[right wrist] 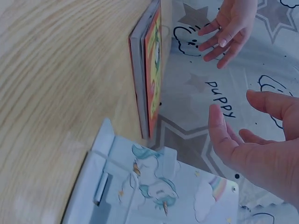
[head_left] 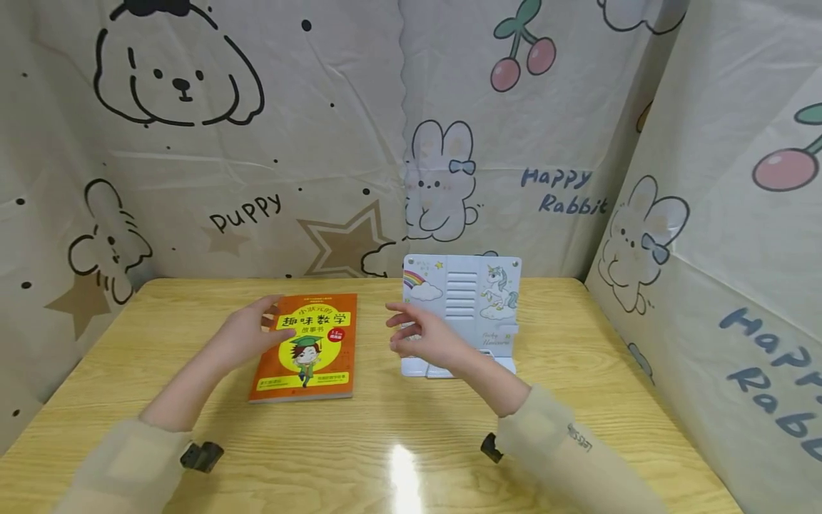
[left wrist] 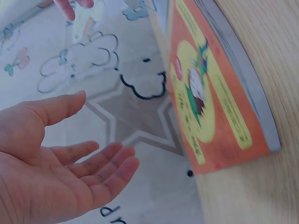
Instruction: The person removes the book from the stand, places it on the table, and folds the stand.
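An orange book (head_left: 311, 350) with a cartoon child on its cover lies on the wooden table, left of centre. Above its left edge hovers my left hand (head_left: 250, 328), fingers loosely spread; the left wrist view shows a gap between that hand (left wrist: 70, 163) and the book (left wrist: 210, 93). A white book stand (head_left: 461, 285) with a unicorn and rainbow print stands upright to the right. My right hand (head_left: 427, 335) is in front of it and hides part of its left side. In the right wrist view this hand (right wrist: 257, 144) holds nothing, above the stand (right wrist: 159, 186).
The wooden table (head_left: 385, 421) reaches back to a pale cloth (head_left: 334, 143) printed with rabbits, cherries and a puppy. The cloth also hangs along both sides. Each sleeve cuff has a small black device (head_left: 202, 457) near it.
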Tool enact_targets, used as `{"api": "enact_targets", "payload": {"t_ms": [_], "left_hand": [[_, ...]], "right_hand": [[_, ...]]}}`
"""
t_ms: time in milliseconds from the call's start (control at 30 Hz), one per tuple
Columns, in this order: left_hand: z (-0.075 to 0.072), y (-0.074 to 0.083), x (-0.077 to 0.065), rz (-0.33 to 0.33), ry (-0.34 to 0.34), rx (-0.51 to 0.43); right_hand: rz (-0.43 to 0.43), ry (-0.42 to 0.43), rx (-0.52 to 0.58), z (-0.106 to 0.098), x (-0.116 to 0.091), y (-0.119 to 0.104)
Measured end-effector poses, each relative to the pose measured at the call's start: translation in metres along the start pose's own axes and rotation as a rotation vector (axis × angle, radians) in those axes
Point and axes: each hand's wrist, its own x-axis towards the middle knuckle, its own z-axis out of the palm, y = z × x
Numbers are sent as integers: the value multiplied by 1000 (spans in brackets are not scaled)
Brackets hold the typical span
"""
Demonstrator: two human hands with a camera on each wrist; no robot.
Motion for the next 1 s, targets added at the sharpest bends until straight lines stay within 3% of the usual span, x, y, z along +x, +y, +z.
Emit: {"api": "enact_targets", "payload": {"t_ms": [267,500,1000], "left_hand": [[8,22,-11,71,73,4],[15,36,-19,111,113,-50],[41,59,-20,155,186,-213]], "right_hand": [[-59,100,-73,-24,-22,-3],[-91,191,-116,-39,-39,3],[-108,319,-68,-62,-67,15]]}}
